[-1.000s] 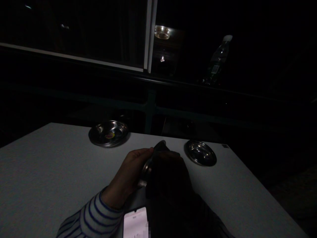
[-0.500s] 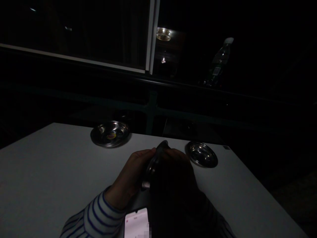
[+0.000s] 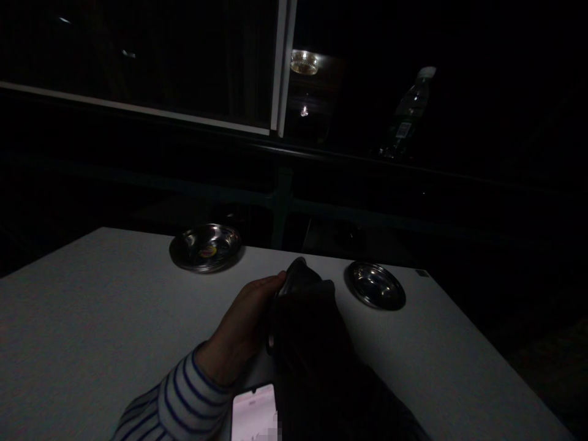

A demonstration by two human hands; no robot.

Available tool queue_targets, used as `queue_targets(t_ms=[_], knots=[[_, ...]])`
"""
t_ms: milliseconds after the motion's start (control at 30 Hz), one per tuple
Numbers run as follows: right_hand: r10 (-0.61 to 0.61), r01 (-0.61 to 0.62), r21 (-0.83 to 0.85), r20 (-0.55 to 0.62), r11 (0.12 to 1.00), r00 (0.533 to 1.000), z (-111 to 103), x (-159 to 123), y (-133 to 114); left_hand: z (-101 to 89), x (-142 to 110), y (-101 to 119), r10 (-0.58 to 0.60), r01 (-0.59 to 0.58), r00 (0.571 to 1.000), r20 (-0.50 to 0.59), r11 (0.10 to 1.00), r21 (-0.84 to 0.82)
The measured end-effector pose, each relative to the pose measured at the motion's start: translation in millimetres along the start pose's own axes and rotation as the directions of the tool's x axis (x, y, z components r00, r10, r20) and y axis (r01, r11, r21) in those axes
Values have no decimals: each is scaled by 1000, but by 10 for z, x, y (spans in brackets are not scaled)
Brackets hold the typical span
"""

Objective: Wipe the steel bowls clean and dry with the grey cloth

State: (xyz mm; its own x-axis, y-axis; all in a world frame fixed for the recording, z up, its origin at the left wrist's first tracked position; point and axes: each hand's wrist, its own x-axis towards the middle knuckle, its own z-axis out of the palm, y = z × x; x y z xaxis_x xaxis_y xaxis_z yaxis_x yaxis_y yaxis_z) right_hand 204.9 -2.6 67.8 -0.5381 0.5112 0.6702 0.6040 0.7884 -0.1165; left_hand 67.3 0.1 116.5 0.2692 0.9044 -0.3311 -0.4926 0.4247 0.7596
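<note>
My left hand (image 3: 242, 320) is closed on the edge of a steel plate (image 3: 297, 268), which is tipped up on its side above the white table (image 3: 151, 306). Over the plate's right side lies my right hand (image 3: 316, 327), sunk in deep shadow. Its fingers cannot be made out, nor whether it holds anything. A lit phone (image 3: 254, 413) lies just below my hands. Beyond them, a shiny steel plate (image 3: 184, 252) with a yellow and red label stands at the table's back left. A smaller steel dish (image 3: 376, 286) rests to the right of my right hand.
Behind the table, a bottle with a white cap (image 3: 408, 116) stands tilted in view. A pale window frame (image 3: 278, 73) rises at the back. The table's far edge runs just behind the dishes, and the surroundings are very dark.
My right hand has shifted over the plate, and its knuckles have gone darker. The held plate has turned slightly and its top edge moved a little left. My left hand keeps its grip.
</note>
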Motion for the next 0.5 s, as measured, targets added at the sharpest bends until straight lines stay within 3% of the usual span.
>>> queue_targets(t_ms=[167, 333, 500], knots=[[47, -45, -93, 20, 995, 999, -1, 23, 81, 20, -22, -40, 9, -7, 998, 66, 999, -41], [-20, 18, -118, -21, 993, 1000, 65, -17, 48, 7, -12, -19, -20, 20, 1000, -12, 1000, -2], [-43, 45, -144, 14, 989, 999, 60, -55, -91, -29, -15, 56, 7, -7, 999, -48, 1000, -7]])
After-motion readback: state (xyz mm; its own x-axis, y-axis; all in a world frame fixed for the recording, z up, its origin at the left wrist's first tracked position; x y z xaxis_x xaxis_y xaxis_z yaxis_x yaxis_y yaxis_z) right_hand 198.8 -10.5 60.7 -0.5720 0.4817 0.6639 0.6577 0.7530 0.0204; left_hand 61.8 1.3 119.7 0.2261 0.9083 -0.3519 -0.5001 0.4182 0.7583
